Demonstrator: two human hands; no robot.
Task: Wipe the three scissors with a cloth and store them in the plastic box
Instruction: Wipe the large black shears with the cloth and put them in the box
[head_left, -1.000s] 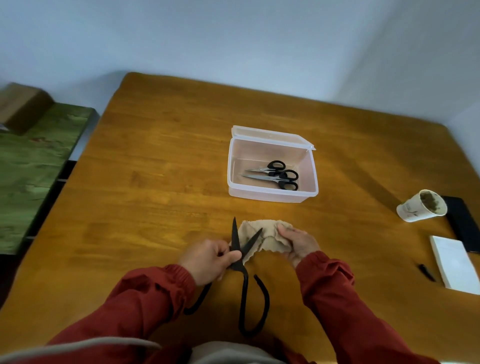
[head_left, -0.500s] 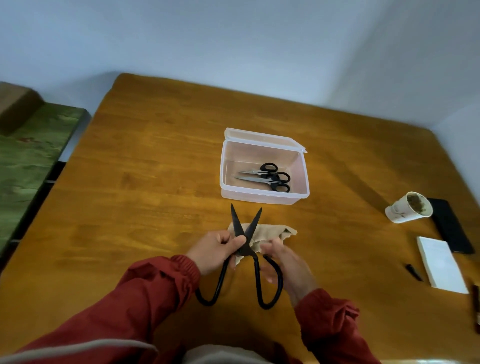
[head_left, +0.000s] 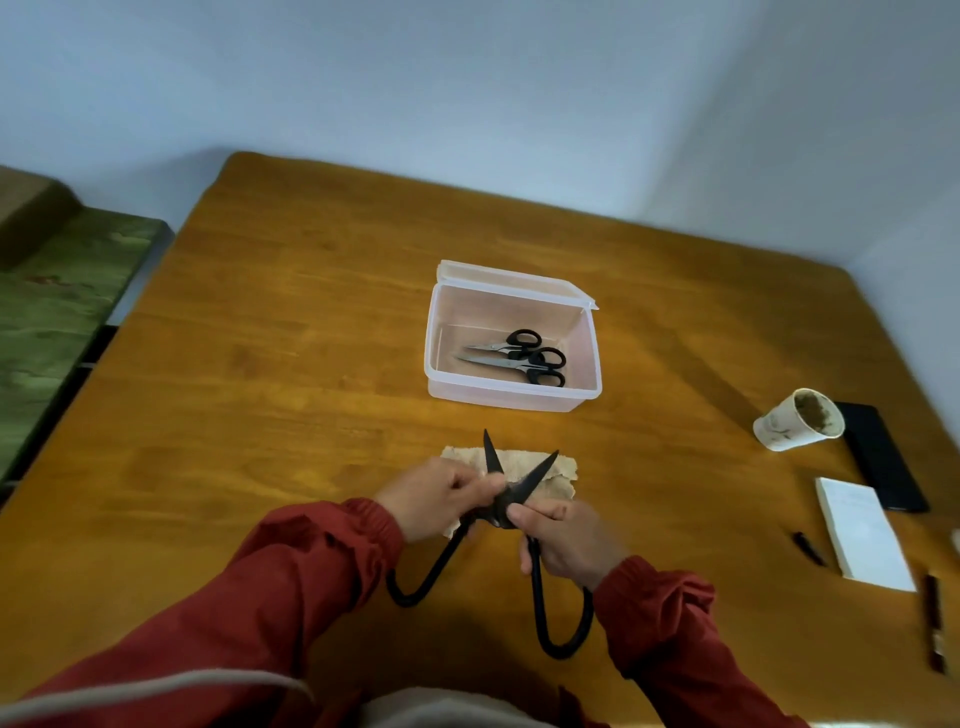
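Observation:
Large black scissors with long looped handles are held above the table, blades spread in a V over the beige cloth. My left hand grips them at the left handle just below the pivot. My right hand grips the right handle near the pivot. The cloth lies flat on the wooden table beneath the blades, with neither hand holding it. Beyond it stands the open clear plastic box, lid tipped back. Two small black-handled scissors lie inside.
A paper cup lies tipped at the right, next to a black phone, a white notepad, a small black cap and a dark pen. A green bench stands off the table's left edge.
My right hand let go of the cloth and took the scissors' right handle. The blades opened wider and the cloth now lies flat on the table.

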